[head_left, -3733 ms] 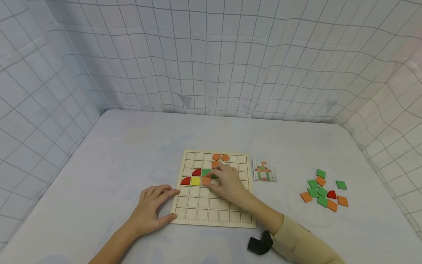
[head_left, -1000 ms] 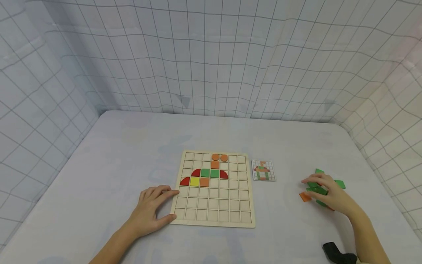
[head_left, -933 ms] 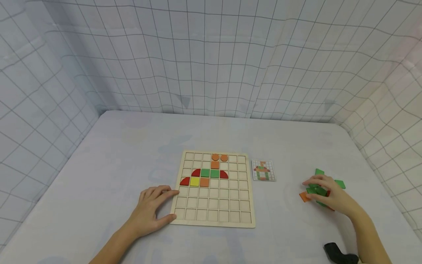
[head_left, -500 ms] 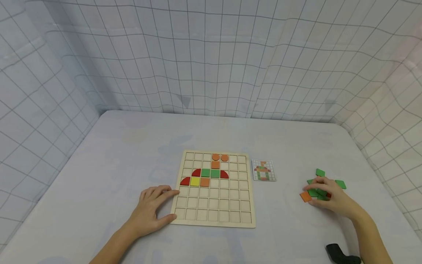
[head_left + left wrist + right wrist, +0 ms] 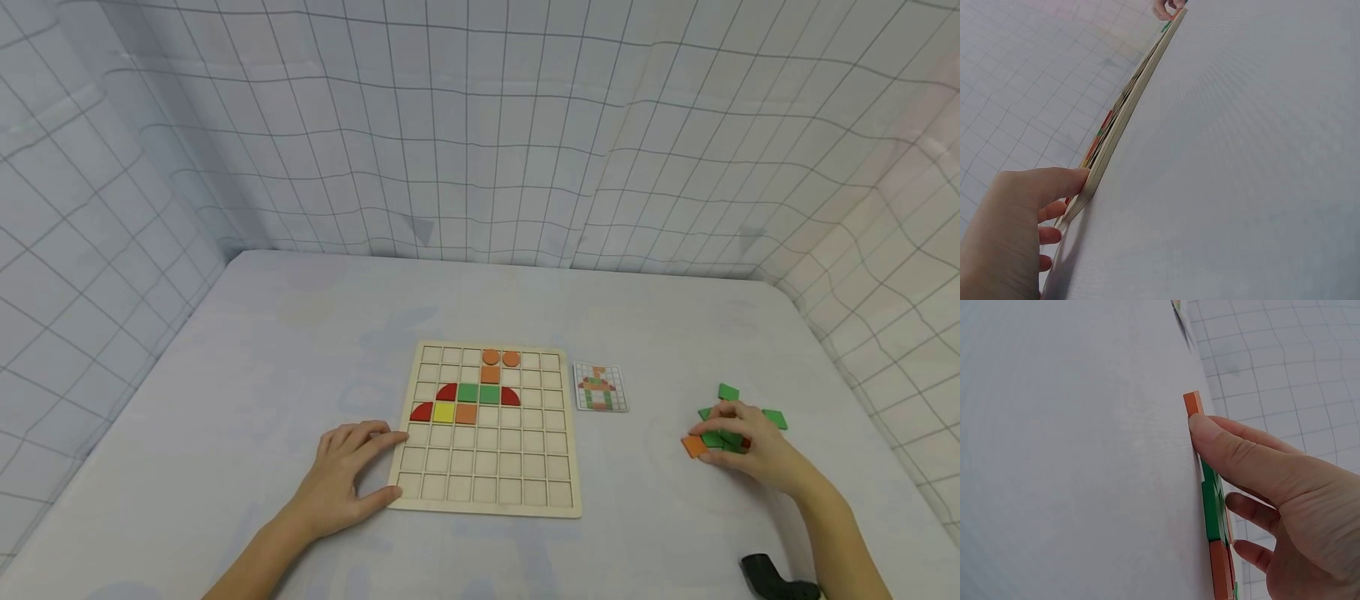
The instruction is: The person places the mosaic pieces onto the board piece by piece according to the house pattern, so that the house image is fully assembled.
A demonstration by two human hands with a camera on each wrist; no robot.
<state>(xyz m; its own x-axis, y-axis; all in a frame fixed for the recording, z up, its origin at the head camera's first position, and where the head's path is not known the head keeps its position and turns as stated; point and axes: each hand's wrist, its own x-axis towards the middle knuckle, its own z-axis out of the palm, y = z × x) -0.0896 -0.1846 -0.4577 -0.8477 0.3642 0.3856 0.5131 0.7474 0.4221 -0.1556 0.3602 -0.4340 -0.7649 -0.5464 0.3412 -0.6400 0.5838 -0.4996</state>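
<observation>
Out at three o'clock from the grid board (image 5: 486,464), the right hand (image 5: 765,450) has it: thumb and forefinger pinching an orange tile (image 5: 694,447) beside green tiles (image 5: 712,440)! Over at eight o'clock, the left hand (image 5: 341,479), fingers spread, touches the board's edge. Coloured pieces (image 5: 490,394) fill cells towards twelve; picture card (image 5: 600,387) at two, flat on the worktop (image 5: 300,333).

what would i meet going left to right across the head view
Left hand → wooden grid board → printed pattern card → right hand.
</observation>
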